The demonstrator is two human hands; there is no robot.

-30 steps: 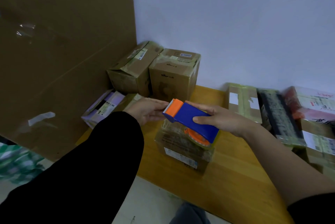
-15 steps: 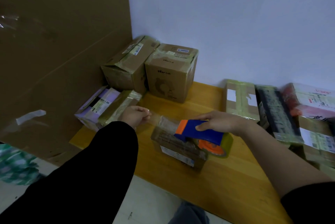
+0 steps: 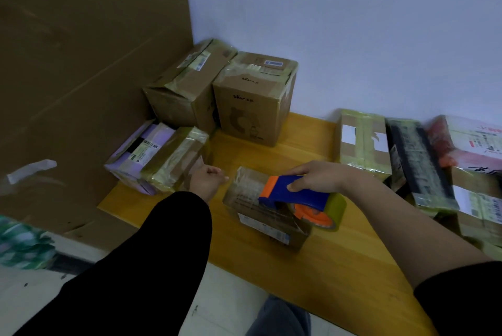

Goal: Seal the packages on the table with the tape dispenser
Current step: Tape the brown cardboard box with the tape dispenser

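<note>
One dispenser, one small box under it, two tall boxes behind, two flat packages at left and at least four parcels at right, the last cut off by the frame's edge, sat on the table. The clear tape across the small box was hard to make out. The right hand had its fingers clamped round the dispenser atop that box, while the left hand pinched the tape's end with curled fingers just left of it.

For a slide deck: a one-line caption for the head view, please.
Right hand holds the tape dispenser on a small box; left hand pinches the tape end.
</note>
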